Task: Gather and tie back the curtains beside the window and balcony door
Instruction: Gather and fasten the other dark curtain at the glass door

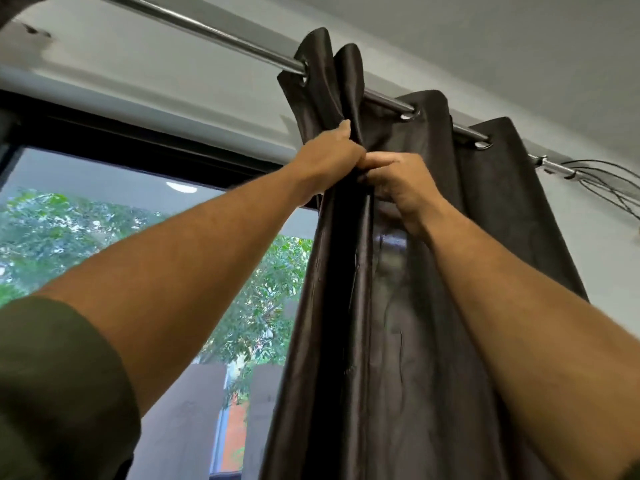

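While both arms reach up high, the two hands meet on a dark curtain (408,306) near its top. The curtain is shiny and brown-black. It hangs from a silver rod (214,31) that runs from the top left down to the right, just under the ceiling. The rod goes through round rings in the top of the cloth. The curtain sits on the right side of the window (138,254), and its left edge covers a bit of the glass.

The left hand (329,157) has its fingers curled around a bunched fold at the left edge of the curtain, just under the rod. The right hand (394,185) is right beside it, touching it, and its fingers pinch the cloth too. Both hands hold the curtain tight, with the folds squeezed together between them. Below the hands the cloth falls in long folds to the bottom of the picture.

A green sleeve (59,386) covers the left upper arm at the near left. Through the window you can see green trees and part of a building with an orange wall. The window frame is black. At the far right, some thin black wires (602,181) hang off the end of the rod, next to the pale wall.
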